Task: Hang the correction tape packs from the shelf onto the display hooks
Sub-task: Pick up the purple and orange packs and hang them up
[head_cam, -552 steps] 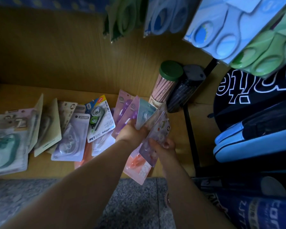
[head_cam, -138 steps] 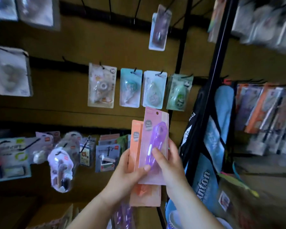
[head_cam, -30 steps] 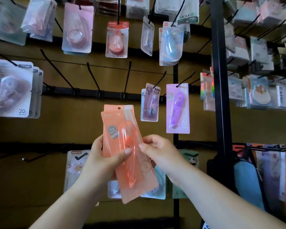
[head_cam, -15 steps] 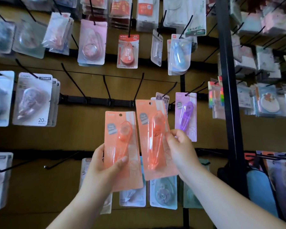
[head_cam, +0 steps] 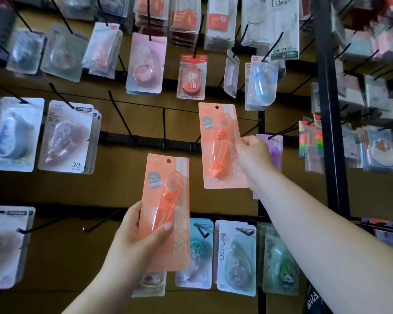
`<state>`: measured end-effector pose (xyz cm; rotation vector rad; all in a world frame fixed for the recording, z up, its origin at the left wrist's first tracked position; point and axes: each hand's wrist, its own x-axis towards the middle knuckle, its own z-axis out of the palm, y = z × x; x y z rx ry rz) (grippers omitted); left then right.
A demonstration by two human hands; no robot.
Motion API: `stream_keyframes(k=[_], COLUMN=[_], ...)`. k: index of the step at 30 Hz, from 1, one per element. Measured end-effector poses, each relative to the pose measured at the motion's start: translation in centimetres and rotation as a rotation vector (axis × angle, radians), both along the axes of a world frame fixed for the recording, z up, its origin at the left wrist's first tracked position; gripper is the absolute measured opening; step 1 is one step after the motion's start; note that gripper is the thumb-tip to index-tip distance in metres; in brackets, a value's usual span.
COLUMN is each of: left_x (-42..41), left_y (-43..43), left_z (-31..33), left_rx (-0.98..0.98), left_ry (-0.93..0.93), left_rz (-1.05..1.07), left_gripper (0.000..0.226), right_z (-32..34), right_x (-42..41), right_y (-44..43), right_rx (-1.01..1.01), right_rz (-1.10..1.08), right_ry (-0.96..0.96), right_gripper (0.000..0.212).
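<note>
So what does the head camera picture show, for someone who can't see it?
Two bare hands each hold a flat orange correction tape pack: the right hand lifts its pack toward the black display hooks, the left hand holds its pack lower.

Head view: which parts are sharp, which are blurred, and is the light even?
Head view: the two orange packs, in the left hand and right hand, are sharp; packs at the top left corner and right edge smear; light is dim, brighter centrally; the black post leans from wide-angle distortion.

Colourful sticky-note packs hang right of a black upright post.
</note>
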<state>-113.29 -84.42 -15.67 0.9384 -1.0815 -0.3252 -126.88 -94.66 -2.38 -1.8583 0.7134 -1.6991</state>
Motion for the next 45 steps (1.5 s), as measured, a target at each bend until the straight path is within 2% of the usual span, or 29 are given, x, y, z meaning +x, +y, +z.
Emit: stream_keyframes(k=[9, 13, 17, 21, 26, 28, 32, 35, 42, 45], left_x=[1.0, 1.5, 1.8, 2.2, 2.5, 2.6, 3.0, 3.5, 3.7, 3.3], left_y=[1.1, 1.0, 1.2, 1.3, 1.6, 1.7, 1.5, 1.2, 0.2, -0.3], left_z=[-0.1, -0.3, -0.4, -0.6, -0.8, -0.9, -0.5, -0.3, -0.9, -1.1], left_rx=[-0.004, -0.003, -0.004, -0.011, -0.006, -0.016, -0.026, -0.018, -0.009, -0.012], left_ry=[-0.038, -0.031, -0.027, -0.012, -0.015, -0.006, -0.023, -0.057, -0.025, 0.000], left_rz=[0.036, 0.035, 0.033, 0.038, 0.024, 0.013, -0.009, 0.001, 0.004, -0.002], left_gripper=[0.027, 0.027, 0.028, 0.026, 0.027, 0.033, 0.042, 0.050, 0.041, 0.035], right_z=[0.2, 0.1, 0.1, 0.0, -0.5, -0.8, -0.8, -0.8, -1.8, -2.8], right_x=[0.5, 1.1, 0.7, 0.8, 2.5, 3.3, 5.1, 6.4, 7.2, 6.9], right_y=[0.4, 0.5, 0.7, 0.2, -1.8, -2.8, -4.6, -5.8, -5.3, -4.6], right_rx=[0.060, 0.050, 0.002, -0.005, 0.001, 0.004, 0.006, 0.026, 0.031, -0.059], right_rz=[0.036, 0.037, -0.014, -0.042, -0.138, -0.182, -0.279, -0.306, -0.316, -0.304], right_ry=[-0.038, -0.031, -0.002, 0.016, 0.057, 0.065, 0.135, 0.151, 0.124, 0.060], right_gripper=[0.023, 0.029, 0.023, 0.032, 0.030, 0.035, 0.021, 0.029, 0.030, 0.037])
